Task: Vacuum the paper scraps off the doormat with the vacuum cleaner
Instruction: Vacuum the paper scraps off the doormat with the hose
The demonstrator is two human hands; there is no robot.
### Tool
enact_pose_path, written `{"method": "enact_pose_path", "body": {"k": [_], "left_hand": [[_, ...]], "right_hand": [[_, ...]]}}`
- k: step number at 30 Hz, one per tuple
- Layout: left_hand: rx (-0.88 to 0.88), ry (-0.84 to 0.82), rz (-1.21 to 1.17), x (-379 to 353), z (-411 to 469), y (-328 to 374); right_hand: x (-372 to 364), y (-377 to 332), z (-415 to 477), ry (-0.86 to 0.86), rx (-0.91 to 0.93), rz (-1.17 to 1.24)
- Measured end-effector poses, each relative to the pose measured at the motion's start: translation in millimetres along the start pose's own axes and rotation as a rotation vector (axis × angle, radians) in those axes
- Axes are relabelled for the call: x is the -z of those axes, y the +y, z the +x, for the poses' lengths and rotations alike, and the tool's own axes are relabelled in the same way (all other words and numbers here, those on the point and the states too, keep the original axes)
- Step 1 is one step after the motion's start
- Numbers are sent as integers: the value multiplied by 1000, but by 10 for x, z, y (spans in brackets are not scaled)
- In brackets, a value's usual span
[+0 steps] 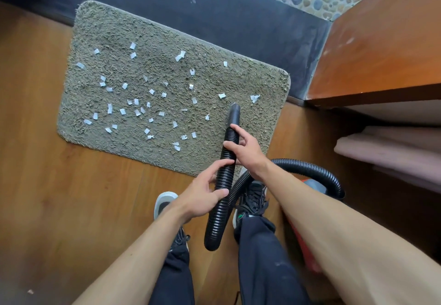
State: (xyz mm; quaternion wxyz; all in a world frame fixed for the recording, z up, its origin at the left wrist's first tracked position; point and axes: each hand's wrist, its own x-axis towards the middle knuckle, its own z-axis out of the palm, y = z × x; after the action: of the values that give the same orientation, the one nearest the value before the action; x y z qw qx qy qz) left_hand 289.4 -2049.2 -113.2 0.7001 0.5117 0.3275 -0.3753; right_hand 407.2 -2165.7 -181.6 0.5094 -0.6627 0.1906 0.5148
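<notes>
Hose (220, 216) is gripped by both hands, right hand (245, 148) farther along it than left hand (202, 197). Its nozzle (234, 113) sits at the doormat's (114, 30) right end, paper scraps (133, 55) scattered to its left.

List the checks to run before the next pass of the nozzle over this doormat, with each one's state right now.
1. Grip: the left hand and the right hand both grip the hose: ok.
2. Aim: the nozzle points at the doormat, over its right part: ok.
3. Contact: nozzle tip touching the pile: cannot tell.
4. Mat cleared: many paper scraps lie across it, mostly left of the nozzle: not ok.
5. Power: vacuum cleaner switched on: cannot tell.
6. Hose free of kinks where visible: ok.
</notes>
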Motion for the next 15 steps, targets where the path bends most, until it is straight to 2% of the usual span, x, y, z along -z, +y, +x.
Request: {"method": "enact_pose_path", "body": {"k": [15], "left_hand": [[-23, 5, 160, -227, 276, 263]], "right_hand": [[370, -121, 91, 80, 5, 144]]}}
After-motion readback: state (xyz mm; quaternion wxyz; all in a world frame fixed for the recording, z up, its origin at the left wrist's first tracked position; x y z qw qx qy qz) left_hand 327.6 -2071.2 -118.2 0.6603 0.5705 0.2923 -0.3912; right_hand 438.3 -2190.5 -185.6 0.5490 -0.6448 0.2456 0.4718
